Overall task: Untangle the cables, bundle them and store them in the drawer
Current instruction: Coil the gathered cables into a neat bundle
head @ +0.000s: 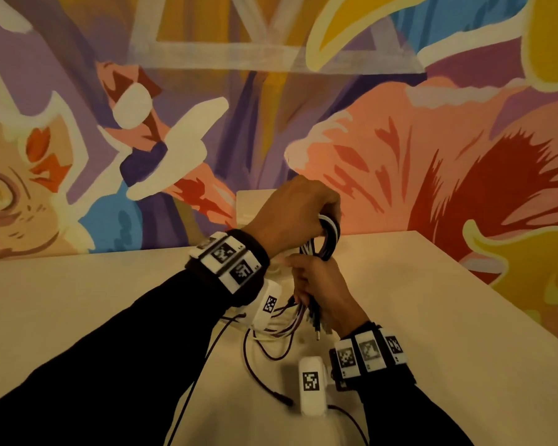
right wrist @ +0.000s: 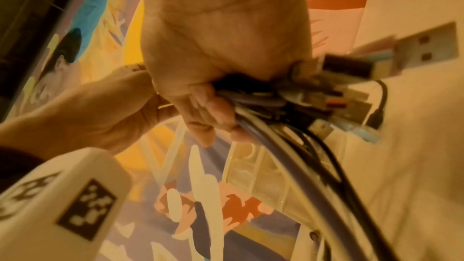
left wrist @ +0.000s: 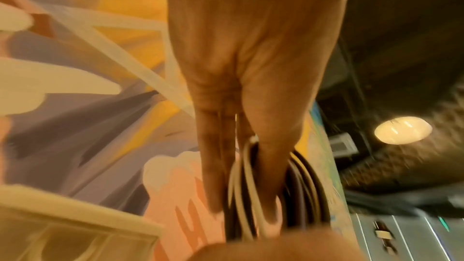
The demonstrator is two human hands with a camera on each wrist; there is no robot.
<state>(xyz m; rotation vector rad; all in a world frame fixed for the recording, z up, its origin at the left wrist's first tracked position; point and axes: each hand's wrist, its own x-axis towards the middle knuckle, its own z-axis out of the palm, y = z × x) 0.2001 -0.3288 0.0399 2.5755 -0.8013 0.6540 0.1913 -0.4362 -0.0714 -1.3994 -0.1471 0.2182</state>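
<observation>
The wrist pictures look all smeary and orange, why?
Everything has warm, dim yellowish light. Left wrist view: motion blur streaks the wall and the ceiling lamp, and the left hand looms stretched by the wide lens. Right wrist view: the plugs are soft. Head view: sharper, though the cables blur.

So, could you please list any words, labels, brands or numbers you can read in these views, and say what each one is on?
There is no readable text.
The wrist bands and the white camera housings carry only black-and-white square marker patterns, with no letters or numbers.
The USB plug in the cables shows no brand.
The mural has only painted shapes.
</observation>
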